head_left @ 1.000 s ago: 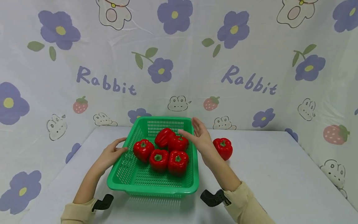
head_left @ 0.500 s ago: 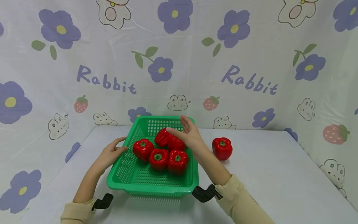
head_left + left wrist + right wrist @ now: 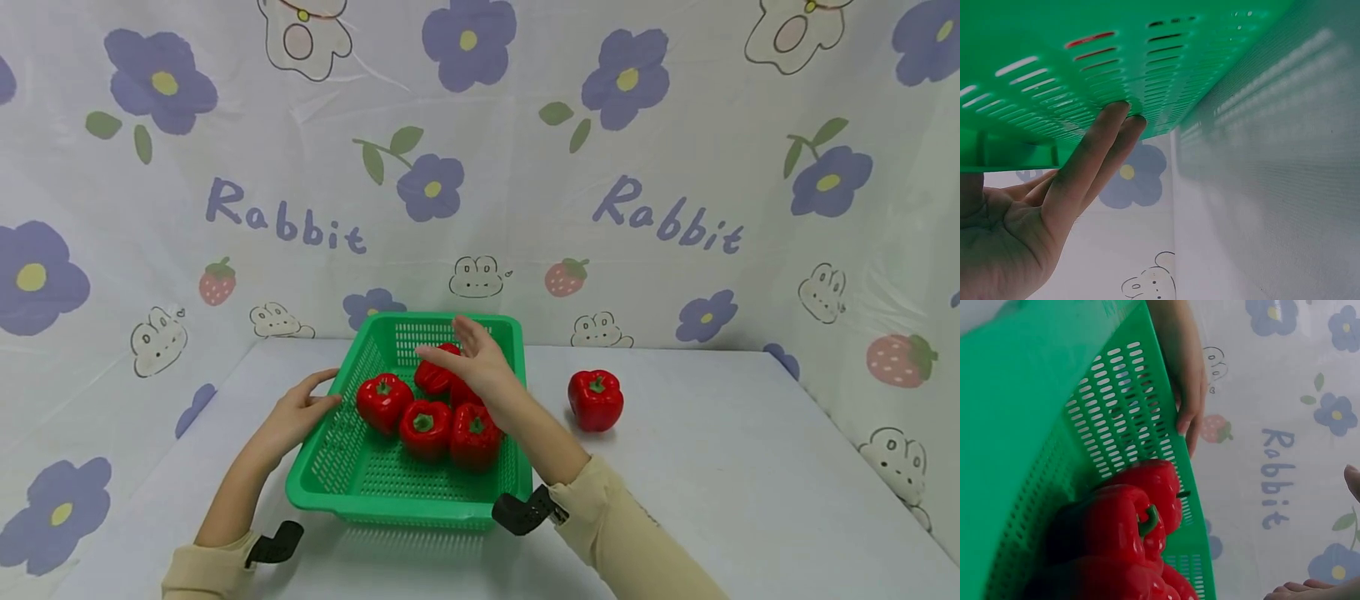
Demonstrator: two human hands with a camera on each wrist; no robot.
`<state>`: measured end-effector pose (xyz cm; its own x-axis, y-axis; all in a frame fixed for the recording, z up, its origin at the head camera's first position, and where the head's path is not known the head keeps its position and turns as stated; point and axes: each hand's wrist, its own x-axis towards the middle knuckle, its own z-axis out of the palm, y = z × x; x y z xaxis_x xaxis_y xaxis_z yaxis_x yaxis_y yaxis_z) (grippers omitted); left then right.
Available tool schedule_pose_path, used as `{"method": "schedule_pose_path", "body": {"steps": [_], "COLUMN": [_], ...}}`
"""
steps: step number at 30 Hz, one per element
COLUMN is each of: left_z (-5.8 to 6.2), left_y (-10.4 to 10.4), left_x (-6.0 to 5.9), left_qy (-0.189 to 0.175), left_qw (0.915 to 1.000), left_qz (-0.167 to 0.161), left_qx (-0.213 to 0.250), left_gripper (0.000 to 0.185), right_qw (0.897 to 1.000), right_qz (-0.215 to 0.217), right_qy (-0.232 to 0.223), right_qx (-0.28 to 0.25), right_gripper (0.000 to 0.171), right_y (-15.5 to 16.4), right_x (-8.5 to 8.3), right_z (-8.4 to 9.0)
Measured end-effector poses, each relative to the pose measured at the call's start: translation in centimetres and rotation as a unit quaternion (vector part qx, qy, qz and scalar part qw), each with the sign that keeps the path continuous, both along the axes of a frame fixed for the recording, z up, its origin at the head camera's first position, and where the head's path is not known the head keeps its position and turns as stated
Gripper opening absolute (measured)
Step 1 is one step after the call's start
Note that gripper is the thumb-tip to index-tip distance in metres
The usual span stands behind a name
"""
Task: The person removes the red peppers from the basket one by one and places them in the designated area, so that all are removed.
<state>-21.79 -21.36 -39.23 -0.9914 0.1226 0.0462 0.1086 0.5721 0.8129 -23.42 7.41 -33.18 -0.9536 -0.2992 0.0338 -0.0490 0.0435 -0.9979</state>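
- A white bench [image 3: 712, 475], its far edge meeting the backdrop
- A pale cloth backdrop [image 3: 510, 233], lightly creased, also along both sides
- Printed purple flowers [image 3: 626, 81] with yellow centres, some with green leaves [image 3: 555, 113]
- "Rabbit" lettering [image 3: 310, 228] in purple, twice
- Pink-red strawberries [image 3: 217, 285]
- Outlined rabbits [image 3: 478, 279]
- Two outlined figures [image 3: 793, 35], cut off by the top edge

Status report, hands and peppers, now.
Left hand touching green plastic basket; right hand empty above it. Five red bell peppers inside, one on table. No obstruction visible.
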Motion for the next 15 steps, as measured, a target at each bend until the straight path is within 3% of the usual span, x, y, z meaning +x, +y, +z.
{"method": "schedule_pose_path", "body": {"steps": [15], "left_z": [-0.2], "left_y": [0.1], "left_x": [-0.2], "left_qy": [0.000], "left_qw": [1.0000], "left_qz": [0.007], "left_qx": [0.003], "left_gripper": [0.058], "right_qw": [0.999], "right_qz": [0.015], "right_qy": [-0.026], "right_qx": [0.016], "right_gripper": [0.091], "right_y": [-2.4], "right_x": [-0.7], "right_z": [-0.8]}}
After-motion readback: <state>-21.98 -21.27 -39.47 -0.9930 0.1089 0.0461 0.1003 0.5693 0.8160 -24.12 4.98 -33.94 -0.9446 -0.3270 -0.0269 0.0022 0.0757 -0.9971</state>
